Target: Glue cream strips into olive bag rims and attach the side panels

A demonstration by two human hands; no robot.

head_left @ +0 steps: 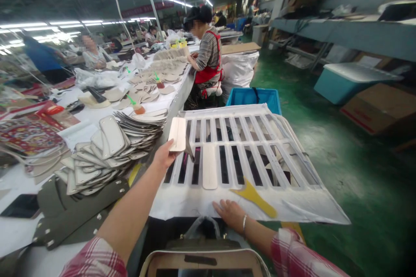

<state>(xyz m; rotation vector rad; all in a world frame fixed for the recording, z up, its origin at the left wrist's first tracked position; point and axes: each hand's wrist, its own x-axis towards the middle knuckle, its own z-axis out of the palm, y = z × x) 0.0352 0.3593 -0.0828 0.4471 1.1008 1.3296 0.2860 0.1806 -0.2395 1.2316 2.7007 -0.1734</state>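
My left hand grips the lower edge of a cream rounded rectangular panel, held up over the left side of a white slatted rack. A dark piece hangs just behind that panel. My right hand lies with fingers apart on the rack's near edge, holding nothing. A similar pale panel rests on the slats just beyond it. To the right of my right hand is a flat yellow tool with a broad end. Left of my left arm, a pile of light panels lies on the table.
Olive strap pieces and a dark phone-like slab lie on the left table. Glue bottles stand farther along it. A person in a red apron works beyond the rack, near a blue crate. A bag-like frame is below me.
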